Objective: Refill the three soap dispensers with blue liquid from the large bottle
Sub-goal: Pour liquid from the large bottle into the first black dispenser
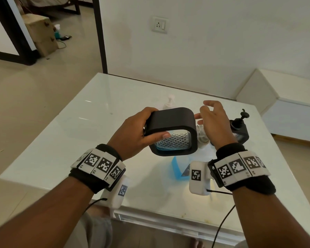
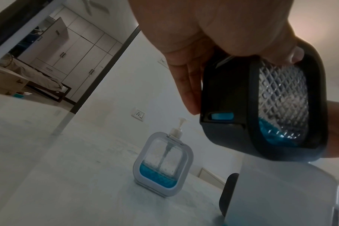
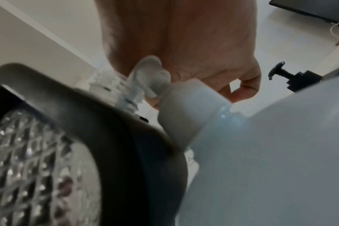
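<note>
My left hand (image 1: 159,122) grips a black-framed dispenser (image 1: 174,133) with a diamond-patterned clear body, lifted and tipped over the table. A little blue liquid pools at its low end (image 2: 271,137). Its clear threaded neck (image 3: 126,94) carries no pump and points toward my right hand (image 1: 202,111), which hovers beside it with loosely bent fingers and nothing in them. The large translucent bottle (image 1: 179,169) with blue liquid and a white cap (image 3: 192,107) stands right below. A white dispenser (image 2: 162,165) with some blue liquid stands behind, and a second black dispenser (image 1: 240,129) stands at the right.
The glossy white table (image 1: 97,140) meets the wall at its far edge. A low white cabinet (image 1: 284,108) stands to the right and an open doorway (image 1: 43,42) to the left. Cables hang from both wrist cameras near the table's front edge.
</note>
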Motion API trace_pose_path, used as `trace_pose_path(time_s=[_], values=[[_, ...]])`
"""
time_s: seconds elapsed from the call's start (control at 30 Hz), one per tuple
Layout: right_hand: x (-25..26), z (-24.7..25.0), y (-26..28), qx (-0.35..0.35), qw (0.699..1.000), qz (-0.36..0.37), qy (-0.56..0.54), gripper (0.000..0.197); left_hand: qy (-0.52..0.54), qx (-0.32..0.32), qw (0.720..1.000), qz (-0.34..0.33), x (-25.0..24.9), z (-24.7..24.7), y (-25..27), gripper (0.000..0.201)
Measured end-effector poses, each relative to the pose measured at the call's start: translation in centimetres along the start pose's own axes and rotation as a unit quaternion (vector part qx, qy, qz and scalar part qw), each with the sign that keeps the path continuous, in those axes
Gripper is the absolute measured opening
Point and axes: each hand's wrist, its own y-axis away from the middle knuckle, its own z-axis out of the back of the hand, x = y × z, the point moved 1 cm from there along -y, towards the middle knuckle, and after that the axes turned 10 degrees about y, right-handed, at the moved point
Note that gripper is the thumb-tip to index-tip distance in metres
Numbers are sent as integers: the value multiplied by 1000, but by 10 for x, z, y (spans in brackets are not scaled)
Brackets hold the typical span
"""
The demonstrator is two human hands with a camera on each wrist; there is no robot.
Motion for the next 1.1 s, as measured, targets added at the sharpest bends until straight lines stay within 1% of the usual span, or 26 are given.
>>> trace_pose_path(time_s=[0.1,0.23,0.4,0.5,0.67,0.77,0.9,1.1], values=[[4,3,-3,4,1000,-4,-16,36,-4,-1,1000,-1,0,0,0,51],[5,1,-5,4,1000,-6,-2,36,-7,-4,1000,-7,0,1,-1,50],[4,-4,-1,-1,999,18,36,35,-8,-10,1000,-8,0,1,0,51],[2,-4,3,2,999,21,36,38,-5,-10,1000,-9,-1,1,0,51],[4,-2,5,-6,1000,21,22,34,0,-4,1000,-7,-1,0,1,52],[8,0,3,-24,999,27,12,28,-1,-3,1000,-8,-1,1,0,52],[12,0,2,-55,997,48,39,29,-2,-7,1000,-14,-1,1,-1,51],[9,-1,2,-45,994,33,94,27,0,-8,1000,-7,-1,1,-1,52]])
